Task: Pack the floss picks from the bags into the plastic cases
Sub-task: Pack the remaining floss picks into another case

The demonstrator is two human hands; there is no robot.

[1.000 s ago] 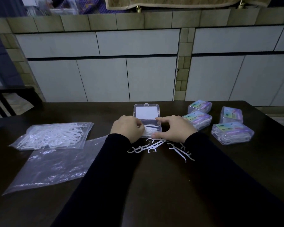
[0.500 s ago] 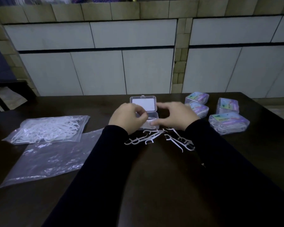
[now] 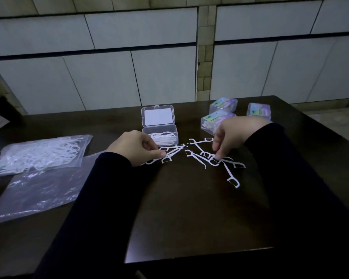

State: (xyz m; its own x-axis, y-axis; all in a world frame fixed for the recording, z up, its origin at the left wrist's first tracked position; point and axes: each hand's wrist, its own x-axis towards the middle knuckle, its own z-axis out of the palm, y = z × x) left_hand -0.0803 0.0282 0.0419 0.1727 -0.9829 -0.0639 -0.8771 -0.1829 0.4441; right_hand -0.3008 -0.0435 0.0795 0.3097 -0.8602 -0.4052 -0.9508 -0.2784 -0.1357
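Both hands off case — onto loose picks

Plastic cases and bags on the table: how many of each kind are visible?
Open clear case: 1
Closed labelled cases: 3 visible; the right arm may hide more
Bag holding floss picks: 1
Empty bag: 1
Total: 6

Two hands, the left hand and the right hand, work at center frame over one dark table. One open case sits just above them, floss picks inside, too tangled to count. Three closed cases show at upper right. Two plastic bags lie at left: one full bag, one empty bag. Roughly ten loose floss picks scatter between the hands; overlaps blur the exact number.
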